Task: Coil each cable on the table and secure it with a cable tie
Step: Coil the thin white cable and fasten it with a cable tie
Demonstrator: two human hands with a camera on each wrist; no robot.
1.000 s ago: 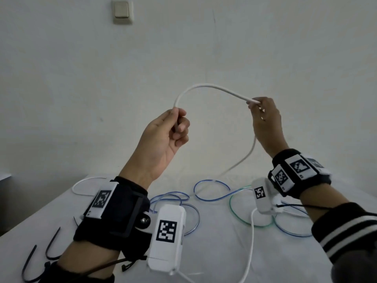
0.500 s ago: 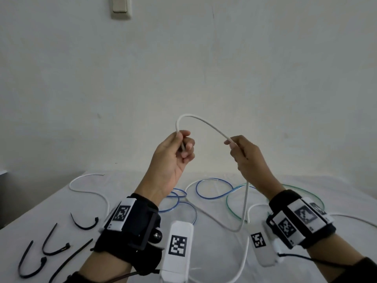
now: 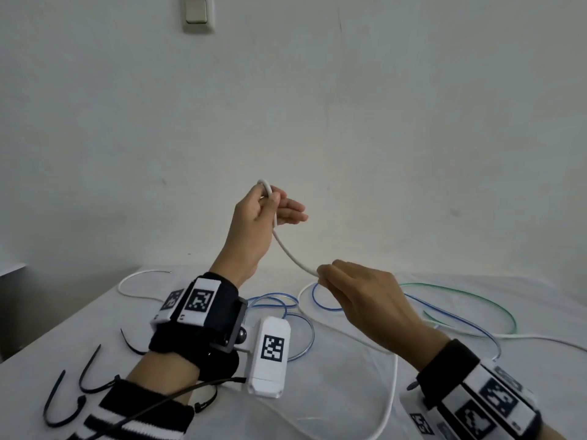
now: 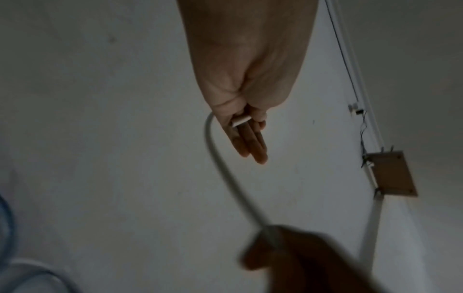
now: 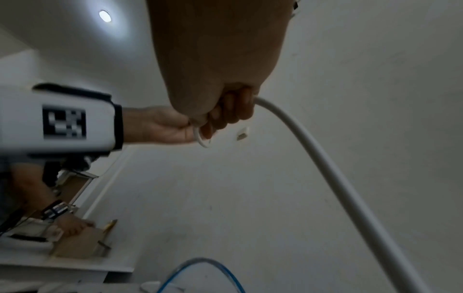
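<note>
My left hand [image 3: 270, 206] is raised above the table and pins the end of a white cable [image 3: 290, 254] under its thumb, its other fingers stretched out straight. In the left wrist view the cable's cut end [image 4: 240, 121] lies across those fingers. Lower and to the right, my right hand [image 3: 322, 276] pinches the same cable, and its curled fingers [image 5: 233, 111] wrap it in the right wrist view. A short taut span joins the two hands. The rest of the cable [image 3: 394, 385] drops to the table and trails toward me.
Several black cable ties [image 3: 63, 404] lie at the table's near left. Loose blue cables [image 3: 279, 300], a green cable [image 3: 460, 287] and another white cable [image 3: 139, 274] sprawl over the white table [image 3: 349, 376]. A bare wall stands close behind.
My right hand has come down and in, below my left hand. The high arch of cable between them has flattened to a short slanted span. My left fingers have straightened out.
</note>
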